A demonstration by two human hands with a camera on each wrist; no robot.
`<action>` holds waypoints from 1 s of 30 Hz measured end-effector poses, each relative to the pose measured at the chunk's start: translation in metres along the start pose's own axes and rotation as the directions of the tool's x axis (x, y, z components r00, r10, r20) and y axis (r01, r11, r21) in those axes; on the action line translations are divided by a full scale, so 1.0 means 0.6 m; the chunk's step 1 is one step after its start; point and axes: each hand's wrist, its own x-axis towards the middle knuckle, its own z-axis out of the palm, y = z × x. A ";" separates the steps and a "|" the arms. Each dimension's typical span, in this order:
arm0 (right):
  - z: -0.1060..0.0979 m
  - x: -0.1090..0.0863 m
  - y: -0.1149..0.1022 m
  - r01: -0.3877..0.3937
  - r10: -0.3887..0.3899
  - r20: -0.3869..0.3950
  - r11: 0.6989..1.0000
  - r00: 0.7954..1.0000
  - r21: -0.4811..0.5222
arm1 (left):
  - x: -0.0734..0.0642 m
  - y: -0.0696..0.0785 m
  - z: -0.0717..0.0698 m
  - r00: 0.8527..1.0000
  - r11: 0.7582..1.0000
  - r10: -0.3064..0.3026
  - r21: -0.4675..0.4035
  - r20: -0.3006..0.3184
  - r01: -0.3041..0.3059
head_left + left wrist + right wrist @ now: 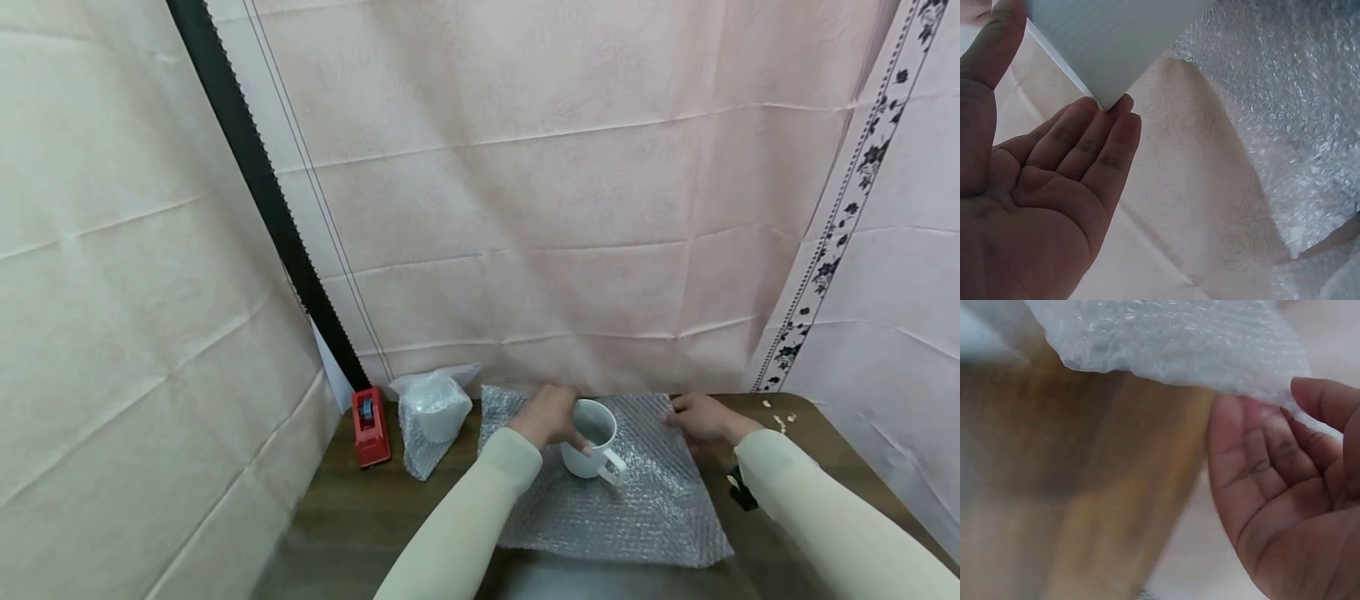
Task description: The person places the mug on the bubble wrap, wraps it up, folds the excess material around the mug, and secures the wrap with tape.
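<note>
A white mug [581, 465] sits on a sheet of bubble wrap [600, 525], its handle toward the lower right. My left hand [550, 417] holds it from the left and back, thumb near the handle side. In the left wrist view the mug's pale side [1110, 44] lies between my thumb and fingers [1113, 144]. At the sheet's right back edge is my right hand [708, 418]. The right wrist view has its thumb and fingers pinching the edge of the bubble wrap [1179, 344], which is lifted there.
On the left of the wooden table [337, 517] stands a red tape dispenser [371, 429]. Beside it lies a bubble-wrapped bundle [435, 412]. Small pale scraps [780, 423] lie at the back right. Cloth sheets [525, 208] hang behind the table.
</note>
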 end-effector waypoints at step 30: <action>0.072 0.023 -0.137 0.275 -0.324 -0.064 0.878 0.944 -0.391 | 0.005 -0.003 -0.005 0.994 0.995 -0.099 -0.016 0.036 0.099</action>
